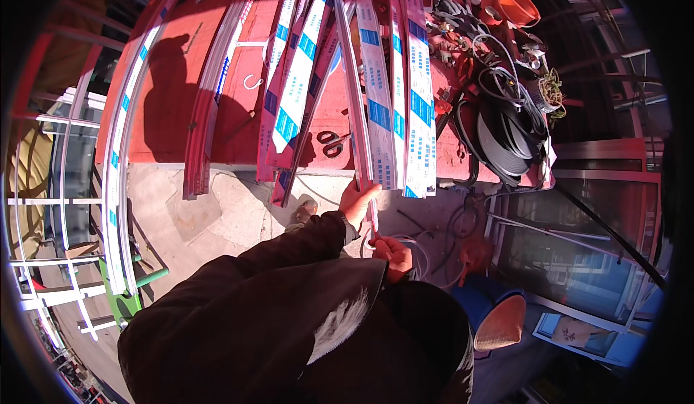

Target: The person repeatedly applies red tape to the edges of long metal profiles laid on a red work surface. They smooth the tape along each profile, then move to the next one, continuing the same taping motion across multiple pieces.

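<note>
"two hands, one workpiece. where is it, and how do you have it?"

"the narrow profile (354, 93) lies lengthwise over the red table (191, 20), its near end jutting past the front edge toward me. my left hand (356, 203) is wrapped round it just off that edge. my right hand (394, 254) is curled below, fingertips pinching at the near end as far as i can see."

"how would you work it well?"

"my judgement: let the left hand carry and steady, let the table bear the far length, and leave the fine work to the right fingertips. hold the near end in line with the rest; something this long and thin would likely bend if pushed sideways. mind the film-wrapped profiles (418, 86) close on the right, and the scissors (337, 142) beside it on the left."

"what can't you make out?"

"the inside of the right-hand curl: can't tell if a second thin piece sits there with the end. left palm side, hidden. far end, hard to separate from the pieces crowding it. scissor tips, unclear: under the profile or only beside it. my dark sleeve (289, 252) covers much of the floor below."
</note>
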Demonstrator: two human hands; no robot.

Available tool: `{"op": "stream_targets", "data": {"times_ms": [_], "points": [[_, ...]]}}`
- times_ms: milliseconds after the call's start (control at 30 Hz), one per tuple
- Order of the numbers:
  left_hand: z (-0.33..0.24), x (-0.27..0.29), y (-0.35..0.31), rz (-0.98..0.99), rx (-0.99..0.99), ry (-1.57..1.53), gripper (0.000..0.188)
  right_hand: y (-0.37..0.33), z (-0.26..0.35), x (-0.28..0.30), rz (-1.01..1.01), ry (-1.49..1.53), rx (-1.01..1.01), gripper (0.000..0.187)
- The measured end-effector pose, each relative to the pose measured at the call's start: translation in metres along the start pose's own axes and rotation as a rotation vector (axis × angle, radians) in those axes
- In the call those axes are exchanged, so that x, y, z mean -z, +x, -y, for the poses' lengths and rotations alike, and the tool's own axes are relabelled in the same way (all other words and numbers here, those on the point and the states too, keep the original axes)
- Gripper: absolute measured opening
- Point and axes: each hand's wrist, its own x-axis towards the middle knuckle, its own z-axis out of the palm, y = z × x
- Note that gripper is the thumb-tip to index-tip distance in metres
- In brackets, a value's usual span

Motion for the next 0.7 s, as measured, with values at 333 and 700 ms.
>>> {"op": "stream_targets", "data": {"times_ms": [333, 700], "points": [[0.001, -0.004, -0.006, 0.021, -0.014, 0.049, 0.031, 0.006, 0.005, -0.001, 0.07, -0.003, 0.149, 0.023], [-0.017, -0.012, -0.017, 0.066, 0.107, -0.099, 0.033, 0.007, -0.033, 0.012, -0.034, 0.098, 0.217, 0.023]]}}
